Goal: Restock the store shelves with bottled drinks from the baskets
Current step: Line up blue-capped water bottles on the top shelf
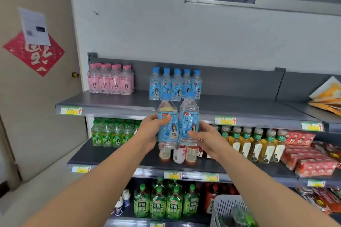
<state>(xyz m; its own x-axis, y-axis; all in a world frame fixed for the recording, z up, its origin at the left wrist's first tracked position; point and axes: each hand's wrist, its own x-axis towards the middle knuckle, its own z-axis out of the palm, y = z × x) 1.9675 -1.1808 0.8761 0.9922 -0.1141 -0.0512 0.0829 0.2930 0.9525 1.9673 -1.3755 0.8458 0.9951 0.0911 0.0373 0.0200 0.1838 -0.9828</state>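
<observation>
grey metal shelving runs along a pale wall under a window. its top shelf (114, 101) carries a row of pink bottles (110, 81) at the left end and a cluster of blue-capped bottles (175, 84) near the middle. just in front of that shelf's edge the person holds up 2 more of the same drink, upright and side by side, touching or nearly so. the left hand (154, 131) has fingers and thumb curled round the left bottle (167, 116). the right hand (204, 137) grips the right bottle (189, 114) low on its label.

to my eye the step is setting this pair down in front of the blue cluster. it would go best with both lifted clear of the shelf lip, carried in level, and stood just before the front row with labels facing out. the standing ones look light and easy to topple, so no nudging.

each held bottle is clear plastic with a blue cap, a pale blue label with a printed figure, and a ribbed base. a pale slatted basket (227, 208) sits low at the right with something green inside.
</observation>
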